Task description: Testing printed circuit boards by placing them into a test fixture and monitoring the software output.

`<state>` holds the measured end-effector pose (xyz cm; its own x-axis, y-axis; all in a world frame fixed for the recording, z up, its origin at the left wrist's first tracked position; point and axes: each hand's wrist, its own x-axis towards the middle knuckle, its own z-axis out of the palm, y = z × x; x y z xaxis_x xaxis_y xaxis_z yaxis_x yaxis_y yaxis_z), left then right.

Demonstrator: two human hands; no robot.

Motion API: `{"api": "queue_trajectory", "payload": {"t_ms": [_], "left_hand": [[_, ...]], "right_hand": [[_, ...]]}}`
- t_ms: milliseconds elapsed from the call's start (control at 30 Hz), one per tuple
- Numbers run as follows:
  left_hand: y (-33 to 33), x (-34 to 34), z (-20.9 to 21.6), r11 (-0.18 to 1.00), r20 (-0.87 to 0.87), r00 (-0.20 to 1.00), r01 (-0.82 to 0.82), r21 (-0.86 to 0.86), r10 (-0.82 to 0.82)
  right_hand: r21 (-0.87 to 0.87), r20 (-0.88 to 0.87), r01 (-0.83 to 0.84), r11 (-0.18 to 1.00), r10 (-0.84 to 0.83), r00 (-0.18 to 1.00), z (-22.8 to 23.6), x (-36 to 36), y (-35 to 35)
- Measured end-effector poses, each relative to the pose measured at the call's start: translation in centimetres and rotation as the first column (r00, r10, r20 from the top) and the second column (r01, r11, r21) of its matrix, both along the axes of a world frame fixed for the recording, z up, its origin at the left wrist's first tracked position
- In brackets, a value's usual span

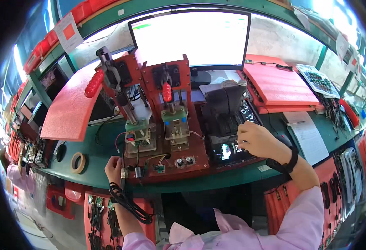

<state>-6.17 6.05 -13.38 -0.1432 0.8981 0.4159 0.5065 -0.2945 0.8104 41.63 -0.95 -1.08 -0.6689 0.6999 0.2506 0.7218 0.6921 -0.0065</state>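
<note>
My left hand (114, 170) is closed at the left front corner of a dark red test fixture (176, 171). Its fingertips are beside a small silvery connector (124, 172), and what they pinch is too small to make out. A coiled black cable (129, 205) hangs over my left wrist. My right hand (255, 139) is curled shut above a black device (226, 110) with a small lit display (225, 151); anything in its fingers is hidden. On the fixture's left station, a green circuit board (139, 142) sits under a toggle clamp with a red handle (94, 83).
A bright monitor (191, 39) stands behind the fixture. Pink foam sheets (280, 85) lie at the back right, papers (310, 139) at the right. A tape roll (78, 162) rests at the left. Foam trays of cables (101, 223) flank my lap. Another person's sleeve (21, 177) shows far left.
</note>
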Motion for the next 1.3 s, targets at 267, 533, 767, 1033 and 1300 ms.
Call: {"api": "queue_trajectory", "payload": {"t_ms": [267, 533, 767, 1033, 1300], "left_hand": [[-0.1, 0.2, 0.3, 0.999, 0.054, 0.998, 0.033, 0.013, -0.033], [0.9, -1.0, -0.8, 0.993, 0.046, 0.992, 0.12, 0.011, -0.12], [2.4, -3.6, -3.3, 0.985, 0.069, 0.983, 0.169, 0.022, -0.17], [1.8, -3.6, -2.7, 0.99, -0.017, 0.99, 0.139, 0.015, -0.139], [0.8, -1.2, -1.3, 0.997, 0.012, 0.997, 0.074, 0.036, -0.075]], "right_hand": [[-0.208, -0.271, 0.081, 0.975, -0.137, 0.953, 0.0, 0.4, -0.9], [-0.113, -0.316, 0.23, 0.967, -0.254, 0.914, -0.8, 2.5, -1.2], [-0.245, -0.363, 0.158, 0.956, -0.242, 0.9, -1.0, 3.4, -1.3], [-0.137, -0.339, 0.313, 0.94, -0.341, 0.877, -0.9, 4.2, -1.9], [-0.13, -0.326, 0.303, 0.944, -0.33, 0.886, -0.4, 3.7, -2.5]]}}
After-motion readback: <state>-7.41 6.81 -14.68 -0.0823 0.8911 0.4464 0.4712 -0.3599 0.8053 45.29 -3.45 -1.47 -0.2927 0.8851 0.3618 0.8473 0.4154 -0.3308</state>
